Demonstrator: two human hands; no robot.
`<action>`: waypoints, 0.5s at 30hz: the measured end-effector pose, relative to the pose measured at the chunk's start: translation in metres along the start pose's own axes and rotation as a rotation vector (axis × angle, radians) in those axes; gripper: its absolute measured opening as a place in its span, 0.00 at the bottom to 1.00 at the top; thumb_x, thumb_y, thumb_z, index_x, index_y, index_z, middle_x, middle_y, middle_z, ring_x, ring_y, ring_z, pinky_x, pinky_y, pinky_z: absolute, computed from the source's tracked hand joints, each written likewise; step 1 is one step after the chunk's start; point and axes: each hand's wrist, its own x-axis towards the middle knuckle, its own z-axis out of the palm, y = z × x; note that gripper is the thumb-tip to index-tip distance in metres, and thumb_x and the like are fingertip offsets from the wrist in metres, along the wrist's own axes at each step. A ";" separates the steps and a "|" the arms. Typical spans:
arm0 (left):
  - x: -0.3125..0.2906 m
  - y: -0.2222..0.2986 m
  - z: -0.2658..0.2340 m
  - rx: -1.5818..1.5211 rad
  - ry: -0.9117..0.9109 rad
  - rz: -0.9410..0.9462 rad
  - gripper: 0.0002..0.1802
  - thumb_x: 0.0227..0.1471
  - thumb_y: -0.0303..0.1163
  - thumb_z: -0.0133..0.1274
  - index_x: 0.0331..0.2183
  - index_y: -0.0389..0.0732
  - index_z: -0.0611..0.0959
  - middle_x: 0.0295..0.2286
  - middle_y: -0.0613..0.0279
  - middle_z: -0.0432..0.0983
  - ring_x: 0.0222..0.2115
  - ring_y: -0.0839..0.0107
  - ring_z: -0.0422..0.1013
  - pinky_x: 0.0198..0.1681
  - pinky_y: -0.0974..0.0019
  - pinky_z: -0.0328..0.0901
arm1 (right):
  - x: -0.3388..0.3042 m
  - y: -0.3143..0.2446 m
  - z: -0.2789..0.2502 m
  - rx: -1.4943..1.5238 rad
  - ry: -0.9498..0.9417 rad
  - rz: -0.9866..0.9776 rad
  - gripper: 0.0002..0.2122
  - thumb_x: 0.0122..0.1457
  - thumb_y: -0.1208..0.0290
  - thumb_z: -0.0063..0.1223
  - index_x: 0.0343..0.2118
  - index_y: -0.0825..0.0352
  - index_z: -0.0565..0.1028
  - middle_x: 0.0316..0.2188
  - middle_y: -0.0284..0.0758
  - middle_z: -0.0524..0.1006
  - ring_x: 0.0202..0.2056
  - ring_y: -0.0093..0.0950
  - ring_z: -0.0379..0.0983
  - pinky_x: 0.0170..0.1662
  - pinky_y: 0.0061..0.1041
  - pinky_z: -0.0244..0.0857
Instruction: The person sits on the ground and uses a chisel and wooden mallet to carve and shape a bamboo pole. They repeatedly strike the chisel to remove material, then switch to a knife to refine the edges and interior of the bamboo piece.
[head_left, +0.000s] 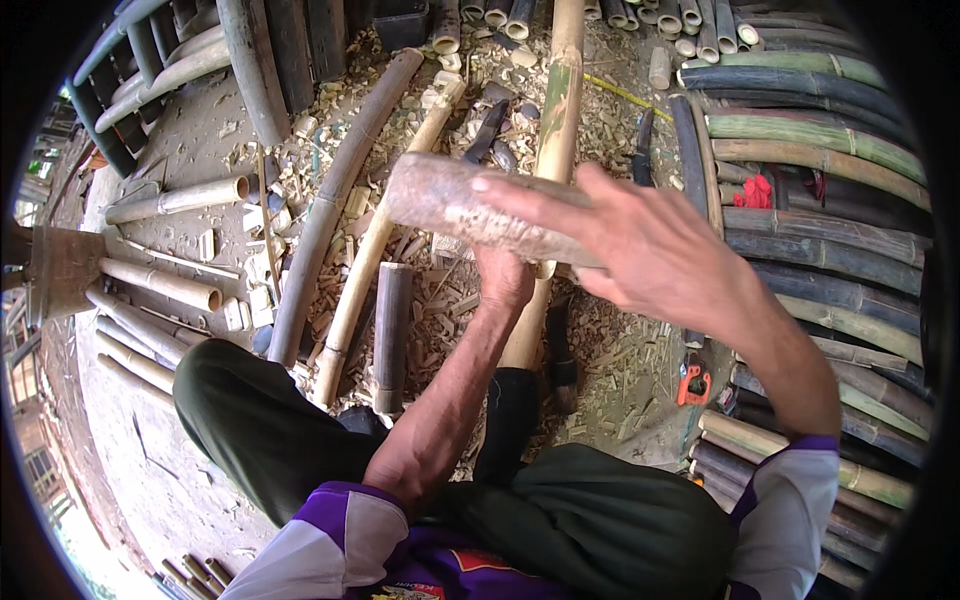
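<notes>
A worn, pale wooden block (440, 200), roughly cylindrical, is held up crosswise in front of me. My right hand (650, 240) grips its right end, with one finger stretched along the upper side. My left hand (505, 272) is just beneath the block, which hides its fingers; whether it holds anything cannot be seen. Below both hands a long yellowish bamboo pole (560, 110) runs away from me, its near end by my dark-clad leg. Beyond the block lies a dark-bladed knife (487, 132) among the chips.
Wood chips (620, 350) cover the ground. A dark bamboo pole (335, 200), a lighter pole (385, 225) and a short dark piece (394, 320) lie to the left. Stacked bamboo (820, 130) lines the right side, near an orange handle (693, 385) and another knife (643, 150).
</notes>
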 end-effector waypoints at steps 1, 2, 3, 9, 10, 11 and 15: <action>-0.004 -0.002 0.002 -0.046 0.038 -0.065 0.20 0.55 0.31 0.55 0.48 0.34 0.73 0.40 0.57 0.75 0.37 0.71 0.73 0.37 0.64 0.71 | 0.003 0.000 -0.004 -0.023 0.065 -0.064 0.48 0.44 0.82 0.64 0.68 0.39 0.58 0.32 0.35 0.69 0.25 0.29 0.73 0.26 0.32 0.74; -0.006 -0.003 0.003 0.045 -0.006 -0.075 0.23 0.56 0.31 0.55 0.51 0.35 0.70 0.43 0.55 0.73 0.39 0.70 0.72 0.41 0.63 0.71 | 0.005 0.001 -0.012 -0.047 0.128 -0.126 0.48 0.44 0.82 0.64 0.68 0.39 0.58 0.31 0.36 0.69 0.25 0.29 0.73 0.25 0.30 0.74; -0.005 -0.001 0.003 0.137 -0.049 -0.071 0.26 0.56 0.31 0.55 0.53 0.35 0.68 0.45 0.54 0.72 0.42 0.68 0.71 0.44 0.62 0.71 | 0.008 -0.001 -0.023 -0.075 0.200 -0.197 0.48 0.43 0.83 0.64 0.68 0.40 0.58 0.30 0.36 0.70 0.26 0.28 0.73 0.25 0.28 0.73; 0.002 -0.027 -0.030 0.575 -0.287 0.068 0.29 0.60 0.37 0.52 0.58 0.34 0.66 0.52 0.50 0.68 0.52 0.63 0.67 0.56 0.59 0.65 | 0.005 0.000 -0.009 0.254 0.309 -0.155 0.47 0.47 0.80 0.62 0.69 0.40 0.55 0.33 0.36 0.71 0.28 0.33 0.76 0.30 0.35 0.77; -0.005 -0.023 -0.017 0.463 -0.235 -0.045 0.29 0.60 0.37 0.52 0.58 0.34 0.67 0.52 0.50 0.68 0.53 0.62 0.66 0.57 0.58 0.64 | 0.000 0.001 -0.013 0.148 0.122 -0.090 0.47 0.47 0.80 0.62 0.69 0.41 0.54 0.35 0.36 0.71 0.29 0.33 0.76 0.30 0.35 0.77; -0.011 -0.020 -0.008 0.351 -0.182 -0.158 0.30 0.59 0.37 0.52 0.58 0.33 0.67 0.53 0.49 0.68 0.53 0.62 0.66 0.57 0.58 0.64 | -0.005 0.001 -0.018 0.044 -0.066 -0.024 0.47 0.47 0.81 0.62 0.70 0.41 0.54 0.36 0.35 0.71 0.29 0.32 0.76 0.30 0.34 0.77; -0.013 -0.016 -0.009 0.520 -0.294 -0.117 0.32 0.59 0.41 0.53 0.58 0.34 0.67 0.53 0.49 0.68 0.52 0.63 0.65 0.57 0.59 0.63 | -0.010 -0.007 -0.039 0.165 -0.082 0.056 0.46 0.49 0.79 0.61 0.70 0.38 0.53 0.34 0.36 0.70 0.27 0.34 0.75 0.31 0.36 0.76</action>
